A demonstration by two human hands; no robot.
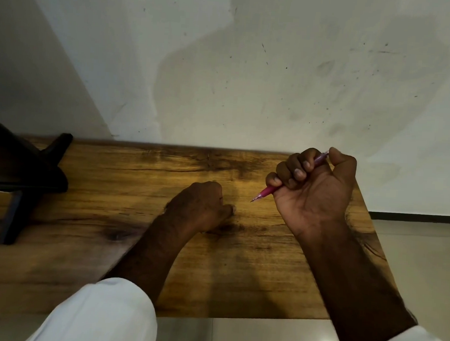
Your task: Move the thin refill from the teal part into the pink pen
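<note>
Head camera looks down on a wooden table (112, 189) set against a pale wall (251, 66). The right hand (315, 186) is raised over the table's far right part. Its fingers (297, 172) are wrapped tight round the pink pen (267, 192) in a fist, and the thumb (343, 161) lies over the pen's far end. The pen slants down to the left, and a fine dark tip (252, 200) shows at its nose. That suggests the thin refill may already sit inside, though the fist hides most of the barrel, so this is only a judgement.

The left hand (200, 205) rests on the table near the middle, just left of the tip, with its back to the camera and its fingers curled under. Whether they clamp on anything cannot be told. The teal part is not in sight and may be hidden under that hand. A black stand (34, 174) sits at the table's left side, well apart from both hands.

Several things could go wrong from here. If the refill is not fully seated, a press of the thumb could push it askew or draw the tip back in. With the nose pointing down, a loose refill could slip out and roll toward the near edge. The fist grip gives coarse control, so the tip could scratch the wood or jab the left hand.
</note>
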